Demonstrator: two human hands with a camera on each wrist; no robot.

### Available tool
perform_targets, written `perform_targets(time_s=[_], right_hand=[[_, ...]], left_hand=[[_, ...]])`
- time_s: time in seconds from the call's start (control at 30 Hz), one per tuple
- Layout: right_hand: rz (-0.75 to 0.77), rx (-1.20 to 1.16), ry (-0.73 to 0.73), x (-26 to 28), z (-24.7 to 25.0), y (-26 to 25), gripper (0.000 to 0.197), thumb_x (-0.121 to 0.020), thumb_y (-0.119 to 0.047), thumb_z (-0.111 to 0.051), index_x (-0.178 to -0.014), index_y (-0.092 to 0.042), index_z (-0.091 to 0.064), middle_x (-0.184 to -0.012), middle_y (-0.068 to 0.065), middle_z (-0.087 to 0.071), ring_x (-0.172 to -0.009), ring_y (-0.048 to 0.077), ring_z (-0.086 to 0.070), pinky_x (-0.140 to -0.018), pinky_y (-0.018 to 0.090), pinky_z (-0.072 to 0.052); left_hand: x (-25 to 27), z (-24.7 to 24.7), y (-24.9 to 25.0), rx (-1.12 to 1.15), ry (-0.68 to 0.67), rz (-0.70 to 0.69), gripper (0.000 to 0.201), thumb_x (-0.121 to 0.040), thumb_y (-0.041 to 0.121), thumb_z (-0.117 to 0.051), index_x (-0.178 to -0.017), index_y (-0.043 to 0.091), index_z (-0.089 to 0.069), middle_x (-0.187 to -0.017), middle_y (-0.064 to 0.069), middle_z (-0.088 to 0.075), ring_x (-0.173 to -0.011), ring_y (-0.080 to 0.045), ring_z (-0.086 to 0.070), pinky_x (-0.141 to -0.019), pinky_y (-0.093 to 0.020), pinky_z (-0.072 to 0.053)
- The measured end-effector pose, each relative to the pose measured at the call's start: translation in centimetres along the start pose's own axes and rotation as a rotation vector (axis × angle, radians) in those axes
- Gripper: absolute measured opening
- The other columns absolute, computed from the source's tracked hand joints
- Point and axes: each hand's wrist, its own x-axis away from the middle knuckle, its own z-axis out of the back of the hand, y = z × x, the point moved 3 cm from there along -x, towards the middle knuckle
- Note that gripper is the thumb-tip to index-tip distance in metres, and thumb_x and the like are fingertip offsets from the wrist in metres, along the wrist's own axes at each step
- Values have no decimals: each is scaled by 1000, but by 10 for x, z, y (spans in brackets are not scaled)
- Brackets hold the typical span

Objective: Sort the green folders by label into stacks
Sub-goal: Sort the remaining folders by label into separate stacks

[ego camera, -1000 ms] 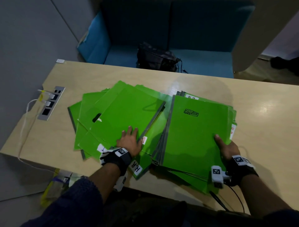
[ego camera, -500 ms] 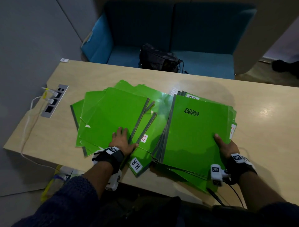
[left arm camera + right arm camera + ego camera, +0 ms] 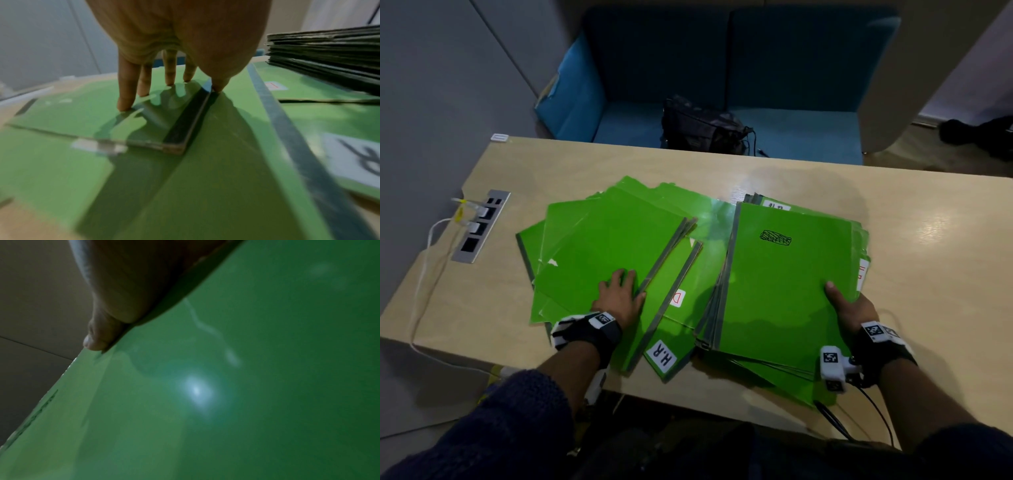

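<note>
1. Left hand (image 3: 619,297) lies flat, fingers straight, pressing the left folders (image 3: 599,253) on the table (image 3: 928,240).
2. Right hand (image 3: 851,305) grasps the right stack (image 3: 784,274) at its right edge, thumb on top.
3. The stack's near edge overhangs the table edge; bare table lies right.

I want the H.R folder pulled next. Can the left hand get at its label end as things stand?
Probably yes. The H.R folder lies just right of the left hand, its label end uncovered at the near table edge. Its far part is tucked under other folders, so it would need sliding out.
</note>
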Motion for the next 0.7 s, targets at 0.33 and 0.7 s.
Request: perform_targets(time_s=[0.33, 0.7], right_hand=[[15, -28, 2, 4, 1, -4, 81, -84, -65, -61, -138, -5, -50, -128, 24, -60, -86, 28, -54, -76, 37, -45], [10, -90, -10, -3, 0, 2, 78, -76, -70, -65, -131, -14, -58, -110, 13, -66, -88, 30, -63, -77, 37, -51]], left_hand=[[-27, 15, 16, -108, -39, 37, 58, -97, 34, -51, -147, 16, -27, -151, -14, -26, -125, -44, -48, -98, -50, -49], [-10, 79, 45, 34, 173, -62, 74, -84, -16, -48, -148, 10, -20, -139, -21, -37, -94, -48, -64, -81, -55, -52]])
